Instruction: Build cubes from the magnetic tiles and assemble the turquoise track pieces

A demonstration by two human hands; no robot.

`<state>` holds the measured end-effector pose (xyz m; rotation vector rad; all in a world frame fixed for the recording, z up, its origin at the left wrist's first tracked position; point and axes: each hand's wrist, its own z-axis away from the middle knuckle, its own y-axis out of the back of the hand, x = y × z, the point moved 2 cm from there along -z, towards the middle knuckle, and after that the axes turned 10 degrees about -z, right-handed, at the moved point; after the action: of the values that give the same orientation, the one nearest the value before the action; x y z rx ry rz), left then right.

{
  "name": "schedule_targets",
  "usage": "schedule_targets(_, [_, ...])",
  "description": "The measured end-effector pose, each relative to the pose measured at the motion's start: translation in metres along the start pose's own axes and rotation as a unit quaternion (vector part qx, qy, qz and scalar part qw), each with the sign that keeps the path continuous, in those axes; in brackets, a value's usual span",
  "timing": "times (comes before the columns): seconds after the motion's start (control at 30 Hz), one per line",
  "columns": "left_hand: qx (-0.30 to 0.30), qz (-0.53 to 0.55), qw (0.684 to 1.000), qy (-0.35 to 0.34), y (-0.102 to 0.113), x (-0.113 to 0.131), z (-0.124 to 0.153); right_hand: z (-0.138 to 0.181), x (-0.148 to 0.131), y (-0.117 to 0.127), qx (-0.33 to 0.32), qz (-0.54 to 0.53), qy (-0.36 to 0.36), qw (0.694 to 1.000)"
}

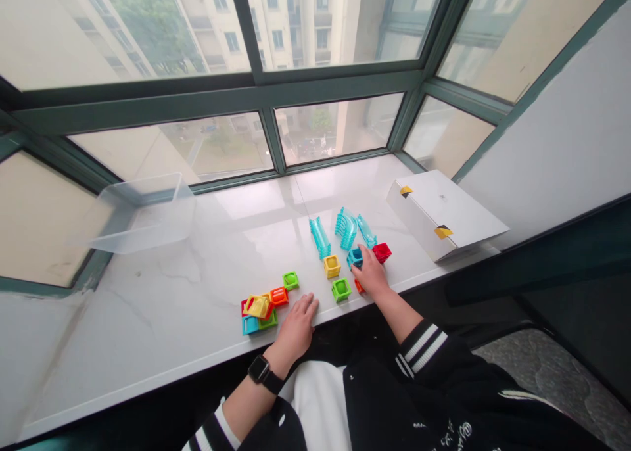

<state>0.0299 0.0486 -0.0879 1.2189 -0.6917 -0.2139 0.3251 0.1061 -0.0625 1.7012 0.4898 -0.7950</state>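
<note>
My right hand [371, 275] has its thumb and fingers around a blue toy block [353, 258] standing on the white sill. A red block [381, 252] lies just right of it, and an orange-red block [358, 286] is partly covered by the hand. To the left are a yellow block [332, 266] and a green block [340, 290]. My left hand [298, 321] rests flat near the front edge, fingers stretched out, holding nothing. Beside it sits a cluster of coloured blocks [250, 324], with a yellow one tilted on top, an orange block [279, 296] and another green block [290, 280].
Behind the blocks lie three clear turquoise track pieces, one a straight chute [320, 238] and one curved [346, 226]. A transparent plastic bin [142, 224] stands far left. At right is a white box [446, 208] with yellow-black tape. Windows [340, 132] border the sill [197, 300].
</note>
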Motion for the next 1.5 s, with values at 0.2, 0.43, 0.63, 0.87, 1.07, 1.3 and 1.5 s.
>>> schedule_targets(0.2, [0.002,0.006,1.000,0.002,-0.001,0.000,0.000,0.001,-0.001,-0.001,0.002,0.002,0.012,1.000])
schedule_targets(0.43, [0.001,0.009,1.000,0.000,-0.002,-0.001,0.000,0.002,-0.003,-0.001,-0.002,0.025,0.009,1.000])
schedule_targets(0.63, [0.008,0.020,1.000,0.001,-0.004,-0.001,-0.001,0.002,-0.003,-0.001,-0.005,0.035,0.004,0.999])
schedule_targets(0.87, [0.006,0.025,1.000,-0.001,-0.003,-0.001,0.000,0.002,-0.001,-0.001,0.001,0.038,0.016,0.999])
schedule_targets(1.07, [-0.013,0.006,1.000,-0.006,0.006,0.005,0.002,0.002,-0.005,0.000,-0.010,0.042,0.008,0.999])
schedule_targets(1.3, [0.052,0.073,0.995,-0.035,0.047,0.016,0.022,0.013,-0.016,0.017,-0.007,0.019,0.012,1.000])
schedule_targets(1.5, [0.265,0.122,0.956,-0.035,0.095,0.003,0.066,0.029,-0.031,0.046,0.001,-0.003,0.025,1.000])
